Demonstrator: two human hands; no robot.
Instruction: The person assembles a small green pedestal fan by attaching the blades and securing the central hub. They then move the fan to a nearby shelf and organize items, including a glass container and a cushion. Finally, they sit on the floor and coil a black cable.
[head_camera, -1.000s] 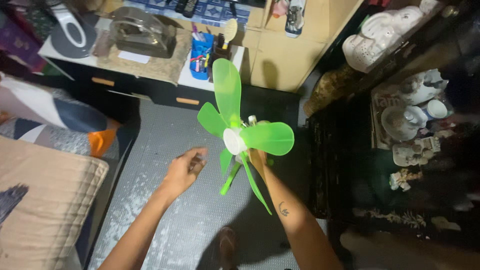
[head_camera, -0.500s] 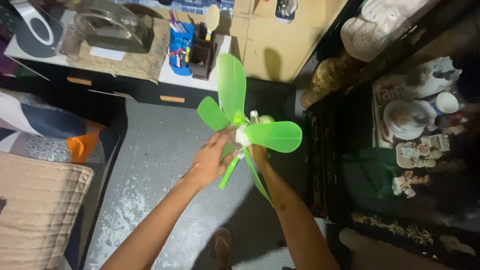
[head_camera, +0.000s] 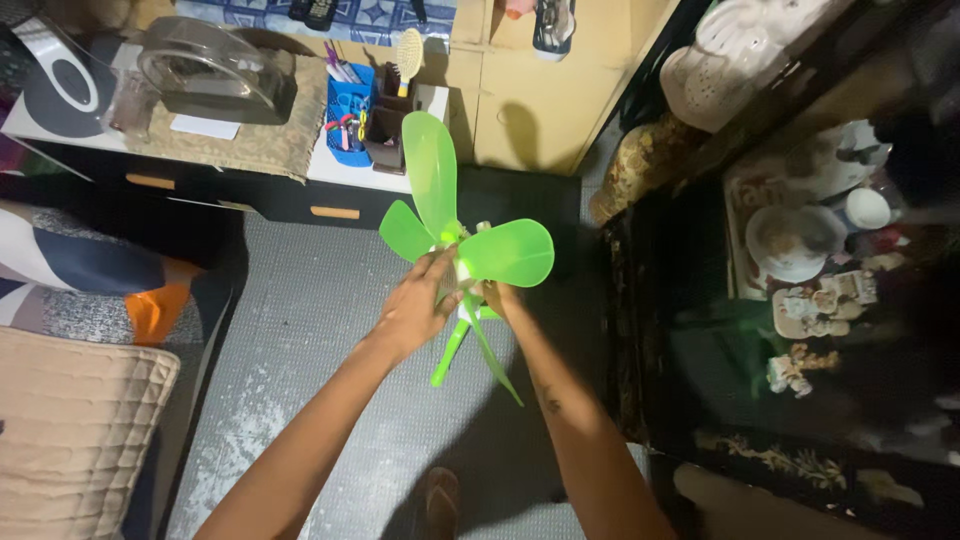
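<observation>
I held the green fan blade up in front of me with both hands, over the grey carpeted floor. My left hand was wrapped around the hub from the near side, fingers closed on it; my right hand gripped the hub from the other side, mostly hidden behind one wide blade, so I couldn't see how its fingers lay. Two narrow blades pointed down toward my forearms.

Beyond the blade stood a low white-topped cabinet with dark drawers, carrying a blue basket of pens, a dark holder with a hairbrush, and a clear domed cover on a woven mat. A tan wooden cupboard rose beside it. To my right, a dark shelf held white crockery and small figurines. At my left lay a beige quilted cushion and patterned bedding with an orange patch. A sandal rested on the floor below my arms.
</observation>
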